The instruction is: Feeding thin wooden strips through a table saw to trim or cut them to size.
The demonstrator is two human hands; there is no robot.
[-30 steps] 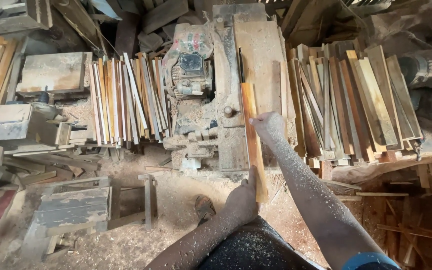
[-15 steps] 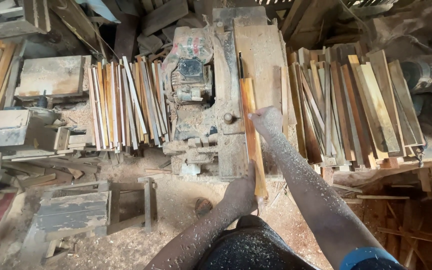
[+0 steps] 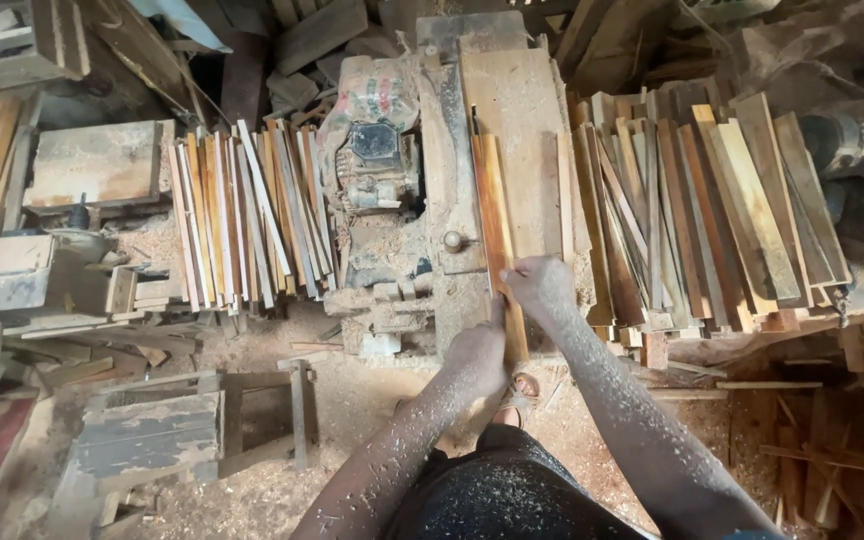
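1. I look down on a dusty grey woodworking machine bed, a long flat table with a worn wooden top that runs away from me up the middle of the view.
2. To its right lies a wide heap of rough-sawn brown and yellow wooden slats, stacked loosely, their near ends roughly level with the machine's near edge.
3. To its left a second pile of thin pale and grey wooden strips fans out on the bench, just beside the sawdust-caked motor housing with a faded sack draped over it.
4. At lower left a weathered grey wooden stool stands on the sawdust-covered floor.
5. The piece in hand is a long narrow orange-brown wooden plank, lying flat along the machine bed, its near end overhanging the bed's edge towards me.
6. My right hand rests on top of the plank near that end, fingers bent and pressed down on the wood.
7. My left hand is at the plank's very near end, touching it; the fingers look curled around the end, though I cannot tell how tightly.
8. Both forearms are speckled with sawdust.
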